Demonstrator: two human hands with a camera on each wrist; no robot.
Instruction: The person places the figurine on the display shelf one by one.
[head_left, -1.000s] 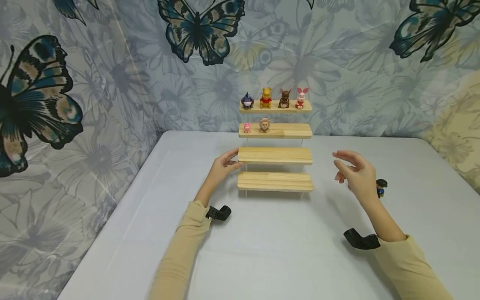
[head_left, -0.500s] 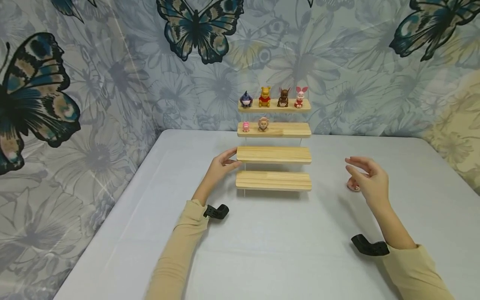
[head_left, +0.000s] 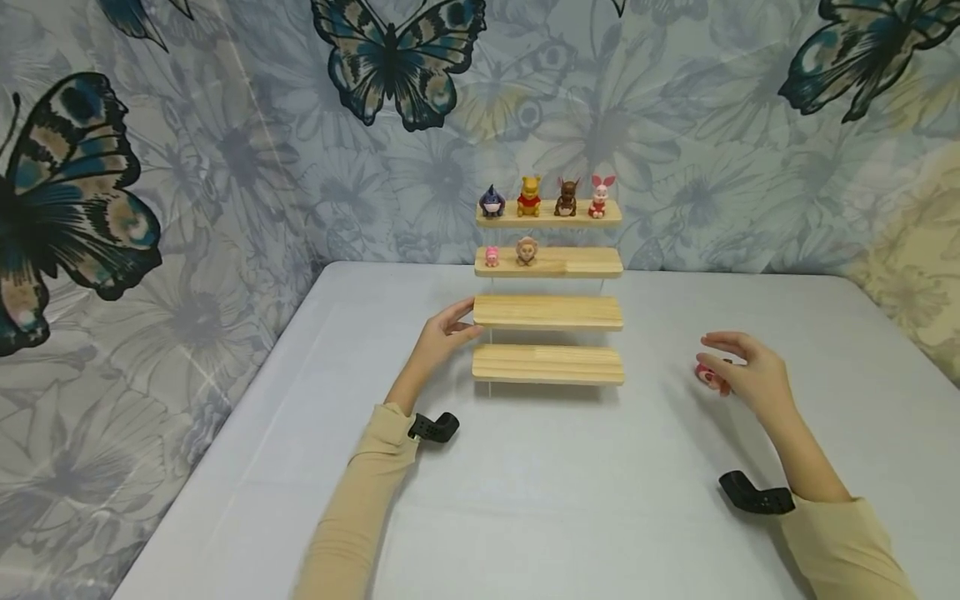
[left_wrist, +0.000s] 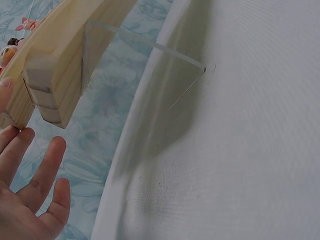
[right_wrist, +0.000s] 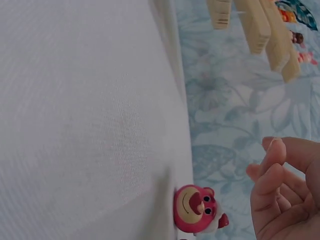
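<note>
A tiered wooden display shelf (head_left: 547, 312) stands on the table, with my left hand (head_left: 444, 335) at the left end of its second board from the bottom. In the left wrist view, the left hand's thumb and fingertips pinch the end of a board (left_wrist: 15, 107), while the other fingers spread beside it. My right hand (head_left: 759, 385) hovers at the right over a pink bear figurine (right_wrist: 194, 207), fingers loosely curled with nothing between them. Its fingertips overlap the figurine in the head view but stand apart from it in the right wrist view.
Several small figurines stand on the top board (head_left: 547, 220). A small pink figure (head_left: 492, 256) and a round-faced brown figure (head_left: 527, 250) sit on the board below. The white-covered table (head_left: 555, 500) meets a butterfly-patterned backdrop (head_left: 675, 208).
My right hand has moved right and toward me, down to the pink bear figurine. A dark-hatted figurine seen earlier is hidden behind it now. The left hand keeps its place on the shelf.
</note>
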